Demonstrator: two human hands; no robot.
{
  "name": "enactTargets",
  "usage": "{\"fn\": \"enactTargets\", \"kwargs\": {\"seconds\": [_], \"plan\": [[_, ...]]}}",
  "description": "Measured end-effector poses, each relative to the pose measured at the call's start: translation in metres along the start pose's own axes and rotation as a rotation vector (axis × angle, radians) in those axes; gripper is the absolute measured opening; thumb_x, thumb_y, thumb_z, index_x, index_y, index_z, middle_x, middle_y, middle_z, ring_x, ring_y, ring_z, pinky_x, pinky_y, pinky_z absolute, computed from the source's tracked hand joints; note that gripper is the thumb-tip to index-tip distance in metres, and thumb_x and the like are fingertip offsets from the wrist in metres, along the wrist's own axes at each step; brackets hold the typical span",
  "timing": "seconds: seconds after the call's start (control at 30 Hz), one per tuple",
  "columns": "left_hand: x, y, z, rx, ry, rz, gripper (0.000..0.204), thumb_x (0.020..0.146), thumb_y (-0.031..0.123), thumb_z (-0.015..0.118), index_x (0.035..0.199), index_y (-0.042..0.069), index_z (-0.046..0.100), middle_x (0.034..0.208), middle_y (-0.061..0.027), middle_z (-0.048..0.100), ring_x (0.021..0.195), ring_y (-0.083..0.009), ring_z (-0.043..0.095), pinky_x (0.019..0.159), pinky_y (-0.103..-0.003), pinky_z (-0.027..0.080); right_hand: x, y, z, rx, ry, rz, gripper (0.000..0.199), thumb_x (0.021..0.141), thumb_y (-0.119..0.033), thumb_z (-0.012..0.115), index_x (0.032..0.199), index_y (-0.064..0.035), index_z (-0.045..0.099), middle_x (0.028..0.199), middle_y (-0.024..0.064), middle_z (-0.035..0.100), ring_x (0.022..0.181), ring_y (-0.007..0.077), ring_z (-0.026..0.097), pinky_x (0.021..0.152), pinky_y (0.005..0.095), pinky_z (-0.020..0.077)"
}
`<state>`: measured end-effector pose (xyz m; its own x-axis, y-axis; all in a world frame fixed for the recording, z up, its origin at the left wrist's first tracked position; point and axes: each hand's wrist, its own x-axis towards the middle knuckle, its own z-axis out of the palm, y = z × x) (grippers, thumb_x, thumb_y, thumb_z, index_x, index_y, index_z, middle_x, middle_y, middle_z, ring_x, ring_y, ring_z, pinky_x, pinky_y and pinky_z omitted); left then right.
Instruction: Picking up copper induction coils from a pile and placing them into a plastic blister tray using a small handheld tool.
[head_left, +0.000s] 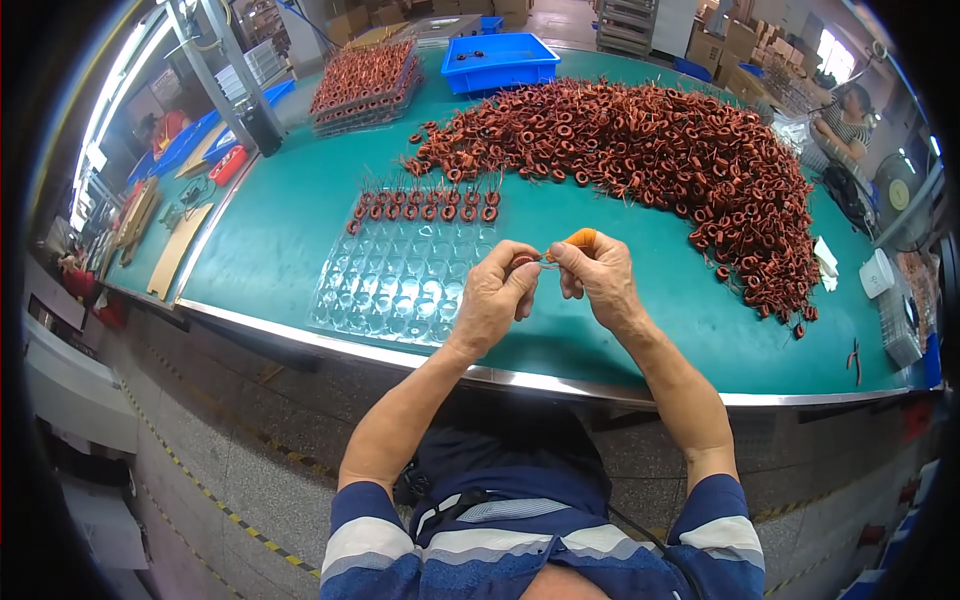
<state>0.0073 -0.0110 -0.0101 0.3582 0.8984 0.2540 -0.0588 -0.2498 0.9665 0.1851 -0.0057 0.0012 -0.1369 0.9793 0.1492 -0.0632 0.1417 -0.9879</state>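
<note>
A small copper-wound ring coil (pixel 522 262) is pinched between the thumb and fingertips of the left hand (pixel 495 300), held in the air above the green table (pixel 300 215) a little in from its near metal-edged side. The right hand (pixel 600 280) meets it from the other side, closed around an orange-handled tool (pixel 580 238) whose tip reaches toward the coil; what the tip does to the fine wire ends is too small to make out. Both hands are therefore closed, the left on the coil, the right on the tool. Just left of the hands, near the same front edge, lies a clear blister tray (pixel 395 285) of many round pockets; only its far row and part of the next are filled with coils (pixel 425 210), their leads sticking up, and the rest of the pockets are bare. Farther back, a great loose heap of the same coils (pixel 660 150) sweeps from the middle of the table toward its right edge and curls down that side. At the far edge stand a stack of filled trays (pixel 365 82) and a blue bin (pixel 500 60). Small red-handled pliers (pixel 855 357) lie near the front right corner. To work this well, I judge the coil should be held firmly by its body, leads free and facing the tool, with the tool kept steady and both hands close to the tray.
</note>
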Motion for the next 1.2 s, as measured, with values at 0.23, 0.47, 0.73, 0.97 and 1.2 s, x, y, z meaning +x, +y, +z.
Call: {"fn": "enactTargets", "kwargs": {"seconds": [0.23,0.47,0.73,0.97,1.2], "plan": [[0.001,0.002,0.011,-0.436,0.133,-0.080,0.021,0.101,0.023,0.048,0.106,0.002,0.050,0.066,-0.0032,0.049,0.051,-0.0124,0.050,0.044,-0.026,0.040,0.005,0.008,-0.009,0.213,0.008,0.062,0.033,0.092,-0.034,0.065,0.090,-0.0012,0.066,0.072,0.0034,0.060,0.059,0.0088,0.056,0.052,0.0210,0.0432],[-0.001,0.001,0.020,-0.446,0.136,-0.050,0.020,0.101,0.024,0.049,0.107,0.005,0.052,0.066,-0.0030,0.048,0.049,-0.0121,0.048,0.042,-0.025,0.039,-0.005,0.001,0.009,-0.125,0.081,-0.147,0.023,0.089,-0.022,0.070,0.086,0.0007,0.067,0.064,0.0033,0.061,0.055,0.0085,0.055,0.049,0.0220,0.0435],[-0.005,0.007,0.023,-0.484,0.132,-0.109,0.016,0.100,0.021,0.050,0.105,0.006,0.054,0.064,-0.0019,0.046,0.047,-0.0118,0.046,0.040,-0.024,0.037,-0.007,0.003,0.009,0.072,0.079,-0.136,0.021,0.091,-0.019,0.067,0.101,0.0003,0.068,0.078,0.0026,0.065,0.063,0.0080,0.056,0.056,0.0220,0.0462],[-0.002,0.004,0.016,-0.609,0.162,-0.216,0.016,0.099,0.022,0.050,0.102,0.007,0.052,0.064,-0.0016,0.047,0.047,-0.0129,0.049,0.040,-0.026,0.036,-0.007,0.010,0.012,0.152,0.022,-0.179,0.021,0.094,-0.019,0.062,0.105,-0.0020,0.067,0.075,0.0000,0.060,0.064,0.0073,0.054,0.058,0.0209,0.0443],[-0.002,-0.001,0.018,-0.599,0.187,-0.217,0.013,0.098,0.020,0.053,0.101,0.007,0.052,0.065,-0.0031,0.051,0.048,-0.0135,0.051,0.041,-0.025,0.038,0.000,0.014,0.005,0.331,-0.033,0.068,0.019,0.095,-0.019,0.058,0.099,-0.0023,0.067,0.074,-0.0004,0.056,0.060,0.0085,0.050,0.055,0.0209,0.0395]]}}
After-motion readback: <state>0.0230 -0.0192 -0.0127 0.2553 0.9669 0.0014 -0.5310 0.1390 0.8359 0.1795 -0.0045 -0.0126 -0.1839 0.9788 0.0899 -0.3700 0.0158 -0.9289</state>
